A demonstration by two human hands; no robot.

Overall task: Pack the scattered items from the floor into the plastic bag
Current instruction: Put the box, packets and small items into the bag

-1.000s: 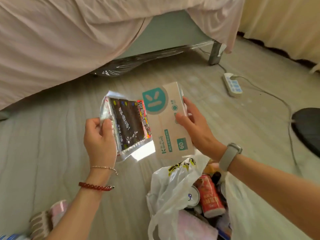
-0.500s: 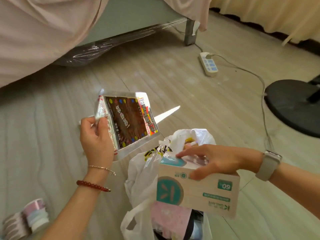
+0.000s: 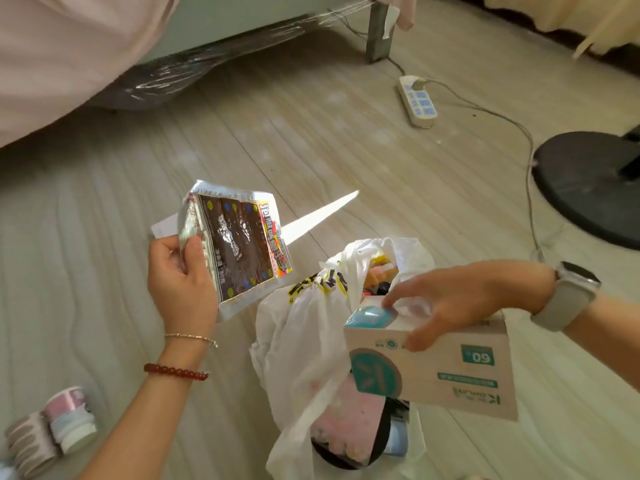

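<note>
The snack packet in my left hand is glossy, crinkled foil-like plastic. The tissue box under my right hand is matt cardboard. The plastic bag is thin, white, wrinkled film. The floor looks like pale, smooth wood-grain boards.

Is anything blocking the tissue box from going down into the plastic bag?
Partly. The right hand holds the tissue box over the plastic bag, whose mouth is open, but a pink item and other goods already fill it beneath the box, leaving little visible room.
</note>
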